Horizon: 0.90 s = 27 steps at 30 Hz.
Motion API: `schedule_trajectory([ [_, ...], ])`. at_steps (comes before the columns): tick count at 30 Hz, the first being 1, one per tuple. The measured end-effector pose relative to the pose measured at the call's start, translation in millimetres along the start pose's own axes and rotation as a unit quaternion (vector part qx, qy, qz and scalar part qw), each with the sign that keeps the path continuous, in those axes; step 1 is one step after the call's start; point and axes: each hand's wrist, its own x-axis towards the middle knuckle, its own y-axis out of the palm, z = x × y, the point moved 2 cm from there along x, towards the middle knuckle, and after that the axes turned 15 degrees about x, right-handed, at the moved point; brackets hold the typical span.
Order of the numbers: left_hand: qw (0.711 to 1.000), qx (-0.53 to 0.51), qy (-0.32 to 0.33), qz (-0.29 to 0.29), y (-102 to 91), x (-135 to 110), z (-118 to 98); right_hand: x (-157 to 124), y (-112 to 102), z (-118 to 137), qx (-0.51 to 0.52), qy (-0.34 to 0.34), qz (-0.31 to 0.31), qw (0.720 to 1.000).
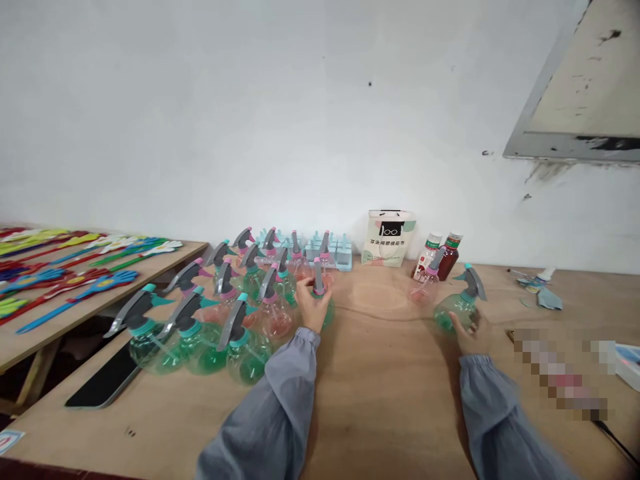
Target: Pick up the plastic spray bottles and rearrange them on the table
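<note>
On the near left of the wooden surface (370, 413) lies a phone (103, 383), with a cluster of bottles (205, 350) behind its upper end. Right of the cluster, the left hand (313, 305) has its fingers closed round the neck of a spray bottle (319, 275). Well apart, the right hand (469, 330) curves its fingers and thumb about the round body of a green bottle (457, 303), which looks upright. Both are probably light, thin, slightly springy plastic, slick on the curve; the neck below the trigger should give the surest hold. Beyond stand a pink bottle (424, 290), two sauces (449, 257) and a bag (389, 238).
</note>
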Motion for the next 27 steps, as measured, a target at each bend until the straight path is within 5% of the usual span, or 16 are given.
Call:
schedule_trajectory([
  [4, 1.000, -0.001, -0.009, -0.001, 2.8, 6, 3, -56, -1, 15, 0.084, 0.079, 0.049, 0.992],
  [10, 0.999, -0.047, -0.015, 0.012, 11.7, 13, 9, -130, 25, 33, 0.095, 0.044, 0.140, 0.985],
  [16, 0.989, 0.024, 0.118, -0.081, -12.8, -8, -7, -161, 52, 38, 0.096, -0.025, 0.177, 0.979],
  [18, 0.984, 0.009, 0.171, -0.038, -20.9, -23, -25, -170, 59, 40, 0.096, -0.037, 0.172, 0.980],
  [21, 0.972, -0.001, 0.199, 0.121, -23.9, -49, -62, -187, 70, 46, 0.085, -0.065, 0.153, 0.982],
  [24, 0.949, 0.004, 0.156, 0.274, -20.7, -73, -94, -207, 81, 52, 0.091, -0.090, 0.170, 0.977],
  [27, 0.937, -0.029, 0.088, 0.338, -19.1, -83, -108, -221, 87, 55, 0.118, -0.087, 0.205, 0.968],
])
